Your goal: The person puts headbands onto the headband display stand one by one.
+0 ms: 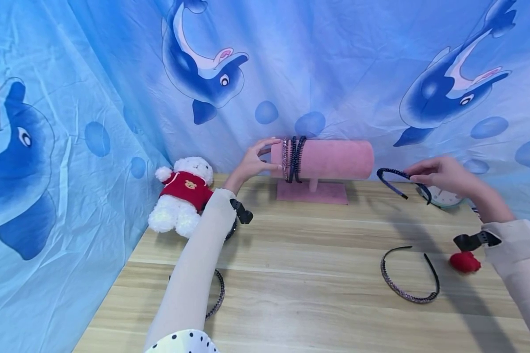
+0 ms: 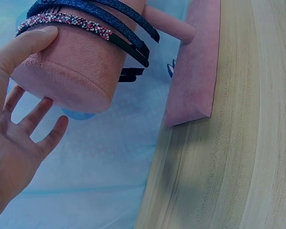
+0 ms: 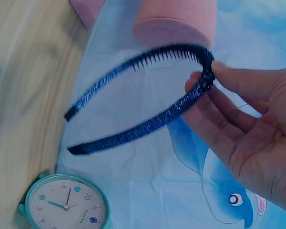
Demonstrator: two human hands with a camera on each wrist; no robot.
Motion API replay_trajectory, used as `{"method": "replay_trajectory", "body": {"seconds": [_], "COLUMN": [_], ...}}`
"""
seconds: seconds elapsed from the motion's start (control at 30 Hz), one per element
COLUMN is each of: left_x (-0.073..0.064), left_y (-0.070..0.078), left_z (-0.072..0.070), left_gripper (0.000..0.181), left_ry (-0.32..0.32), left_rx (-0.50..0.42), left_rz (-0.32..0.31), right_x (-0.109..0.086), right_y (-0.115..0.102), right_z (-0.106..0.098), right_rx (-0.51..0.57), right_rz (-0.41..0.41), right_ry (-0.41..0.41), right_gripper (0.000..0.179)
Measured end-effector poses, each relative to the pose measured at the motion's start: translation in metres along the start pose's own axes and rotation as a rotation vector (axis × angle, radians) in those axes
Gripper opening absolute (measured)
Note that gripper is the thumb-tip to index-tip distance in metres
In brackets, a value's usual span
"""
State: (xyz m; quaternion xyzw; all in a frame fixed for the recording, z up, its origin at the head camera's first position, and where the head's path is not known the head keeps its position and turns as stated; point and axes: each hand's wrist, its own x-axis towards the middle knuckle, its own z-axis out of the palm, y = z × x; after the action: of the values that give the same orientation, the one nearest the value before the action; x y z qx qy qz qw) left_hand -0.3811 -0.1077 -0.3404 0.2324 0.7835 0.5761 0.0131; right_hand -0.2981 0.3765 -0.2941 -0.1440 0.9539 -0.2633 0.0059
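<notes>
A pink padded display stand (image 1: 335, 159) with a horizontal roll stands at the back of the table. Several headbands hang near the roll's left end, among them a pink-and-silver beaded one (image 2: 69, 20) and dark blue ones (image 2: 115, 24). My left hand (image 1: 257, 161) holds that end, thumb in front beside the beaded headband; the index finger is hidden behind the roll. Off the roll's right end, my right hand (image 1: 443, 175) pinches a dark blue toothed headband (image 3: 143, 126) at its curved top, between thumb and fingers. Its two tips point away from the hand.
A mint-green clock (image 3: 66, 202) stands below the right hand. On the table lie a beaded headband (image 1: 408, 295), a red fuzzy item (image 1: 464, 263) and another headband (image 1: 221, 294) partly behind the left forearm. A white plush toy in red (image 1: 186, 189) sits back left. A dolphin-print curtain (image 1: 335, 73) hangs behind.
</notes>
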Motion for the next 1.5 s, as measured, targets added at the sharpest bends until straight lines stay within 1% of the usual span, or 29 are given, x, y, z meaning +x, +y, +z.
{"method": "replay_trajectory", "body": {"seconds": [0.07, 0.2, 0.27, 0.33, 0.43, 0.6, 0.73, 0.83, 0.93, 1.13, 1.23, 1.3, 1.37, 1.5], "left_x": [0.002, 0.008, 0.011, 0.012, 0.013, 0.012, 0.012, 0.013, 0.012, 0.0, -0.002, -0.002, 0.001, 0.009], "left_y": [-0.003, -0.016, -0.024, -0.028, -0.031, -0.033, -0.034, -0.034, -0.031, -0.009, -0.006, -0.006, -0.009, -0.021], "left_z": [0.0, 0.0, 0.0, -0.001, 0.0, 0.0, 0.001, 0.002, 0.002, 0.003, 0.003, 0.003, 0.002, 0.0], "left_gripper": [0.08, 0.08, 0.08, 0.08, 0.079, 0.078, 0.079, 0.08, 0.081, 0.079, 0.078, 0.078, 0.079, 0.08], "left_ry": [-0.003, 0.01, 0.022, 0.032, 0.04, 0.036, 0.03, 0.022, 0.015, 0.002, 0.001, 0.001, 0.0, 0.009], "left_rx": [-0.001, -0.009, -0.007, 0.001, 0.01, 0.004, -0.001, -0.005, -0.018, -0.024, -0.017, -0.019, -0.024, -0.019], "left_rz": [0.0, 0.004, 0.009, 0.013, 0.022, 0.031, 0.033, 0.032, 0.026, 0.001, -0.001, 0.004, 0.01, 0.029], "right_x": [0.002, 0.007, 0.011, 0.014, 0.02, 0.031, 0.039, 0.044, 0.049, 0.051, 0.05, 0.051, 0.053, 0.06], "right_y": [-0.002, -0.006, -0.008, -0.011, -0.015, -0.023, -0.028, -0.031, -0.033, -0.035, -0.034, -0.032, -0.03, -0.028], "right_z": [-0.001, 0.0, 0.002, 0.006, 0.013, 0.028, 0.041, 0.05, 0.058, 0.065, 0.065, 0.064, 0.062, 0.056], "right_rx": [0.003, 0.034, 0.05, 0.076, 0.144, 0.268, 0.311, 0.334, 0.361, 0.43, 0.454, 0.446, 0.407, 0.34], "right_rz": [0.008, 0.014, 0.017, 0.019, 0.019, -0.006, -0.01, -0.027, -0.043, -0.033, -0.024, -0.021, -0.026, -0.049], "right_ry": [0.027, 0.094, 0.14, 0.185, 0.268, 0.394, 0.441, 0.449, 0.43, 0.391, 0.364, 0.341, 0.325, 0.273], "right_gripper": [0.033, 0.036, 0.037, 0.039, 0.04, 0.04, 0.038, 0.035, 0.036, 0.038, 0.038, 0.039, 0.043, 0.056]}}
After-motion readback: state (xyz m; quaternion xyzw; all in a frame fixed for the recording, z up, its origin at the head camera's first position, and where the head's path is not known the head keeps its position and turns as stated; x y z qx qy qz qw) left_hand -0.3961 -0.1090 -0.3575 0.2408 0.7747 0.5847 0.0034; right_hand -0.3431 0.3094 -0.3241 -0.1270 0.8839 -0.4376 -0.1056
